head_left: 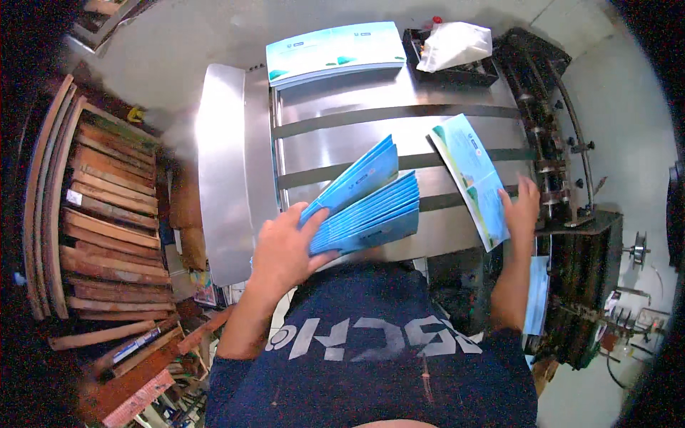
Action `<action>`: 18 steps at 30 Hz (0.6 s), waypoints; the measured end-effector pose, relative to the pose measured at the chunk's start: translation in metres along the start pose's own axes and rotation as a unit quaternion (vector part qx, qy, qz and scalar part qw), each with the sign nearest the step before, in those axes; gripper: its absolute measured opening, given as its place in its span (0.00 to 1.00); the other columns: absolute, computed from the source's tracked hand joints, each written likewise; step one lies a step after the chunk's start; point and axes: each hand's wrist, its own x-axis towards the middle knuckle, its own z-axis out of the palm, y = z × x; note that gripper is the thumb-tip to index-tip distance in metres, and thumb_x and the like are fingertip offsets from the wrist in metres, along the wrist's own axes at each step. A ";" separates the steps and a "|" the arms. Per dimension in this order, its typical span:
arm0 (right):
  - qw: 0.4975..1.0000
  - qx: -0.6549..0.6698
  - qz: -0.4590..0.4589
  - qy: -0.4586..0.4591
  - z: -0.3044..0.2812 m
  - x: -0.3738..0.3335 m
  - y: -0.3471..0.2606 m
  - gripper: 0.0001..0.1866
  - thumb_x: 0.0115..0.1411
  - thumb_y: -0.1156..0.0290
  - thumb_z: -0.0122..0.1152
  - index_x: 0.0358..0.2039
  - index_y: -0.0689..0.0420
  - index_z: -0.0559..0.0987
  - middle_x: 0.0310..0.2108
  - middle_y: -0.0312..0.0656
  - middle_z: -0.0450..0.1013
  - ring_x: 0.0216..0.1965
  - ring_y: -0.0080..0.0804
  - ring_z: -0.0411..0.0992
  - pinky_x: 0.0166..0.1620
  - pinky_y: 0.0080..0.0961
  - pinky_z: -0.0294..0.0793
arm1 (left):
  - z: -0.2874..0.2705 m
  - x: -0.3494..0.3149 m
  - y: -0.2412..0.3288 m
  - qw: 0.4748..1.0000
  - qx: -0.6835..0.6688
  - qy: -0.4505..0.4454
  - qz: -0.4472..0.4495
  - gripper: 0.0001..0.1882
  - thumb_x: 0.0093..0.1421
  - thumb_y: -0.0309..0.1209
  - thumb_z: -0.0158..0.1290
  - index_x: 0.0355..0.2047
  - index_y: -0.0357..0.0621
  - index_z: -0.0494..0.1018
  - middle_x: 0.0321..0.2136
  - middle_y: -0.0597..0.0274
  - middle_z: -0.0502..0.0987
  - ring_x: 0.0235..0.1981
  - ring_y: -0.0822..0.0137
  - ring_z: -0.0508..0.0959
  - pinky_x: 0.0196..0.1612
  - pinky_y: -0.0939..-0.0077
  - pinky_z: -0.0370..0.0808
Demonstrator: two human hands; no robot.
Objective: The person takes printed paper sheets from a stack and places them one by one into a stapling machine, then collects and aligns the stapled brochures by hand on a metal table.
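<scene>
Over a metal table (332, 148), the left hand (284, 246) clasps fanned blue leaflets (374, 225); the right hand (522, 208) touches another leaflet (472, 171), its grip unclear. Beyond, a black box (467, 75) holds white wrapping (457, 47).

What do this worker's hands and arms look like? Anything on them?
The left hand and right hand are both bare, without gloves. The forearms are uncovered below short, dark navy sleeves, part of a shirt with large white lettering across it.
</scene>
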 end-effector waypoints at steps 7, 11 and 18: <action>0.892 0.265 -0.364 0.042 -0.063 -0.042 -0.191 0.27 0.41 0.67 0.71 0.46 0.49 0.77 0.48 0.42 0.68 0.49 0.40 0.66 0.52 0.40 0.65 | 0.000 -0.006 0.007 1.000 0.025 0.007 -0.004 0.39 0.41 0.51 0.64 0.53 0.52 0.68 0.50 0.51 0.69 0.46 0.53 0.73 0.44 0.59 0.69; 0.888 0.269 -0.364 0.078 -0.034 -0.061 -0.200 0.23 0.47 0.62 0.67 0.46 0.44 0.78 0.53 0.36 0.66 0.51 0.36 0.64 0.54 0.40 0.62 | -0.003 -0.008 0.015 1.000 0.030 0.009 -0.002 0.41 0.41 0.56 0.63 0.53 0.52 0.69 0.50 0.50 0.69 0.47 0.52 0.73 0.44 0.59 0.69; 0.893 0.244 -0.350 0.144 -0.019 -0.080 -0.187 0.22 0.47 0.63 0.67 0.45 0.41 0.79 0.53 0.34 0.68 0.53 0.34 0.63 0.59 0.41 0.58 | 0.007 -0.009 0.008 1.000 0.019 0.009 0.005 0.43 0.39 0.61 0.60 0.53 0.51 0.69 0.51 0.49 0.69 0.49 0.51 0.71 0.46 0.58 0.67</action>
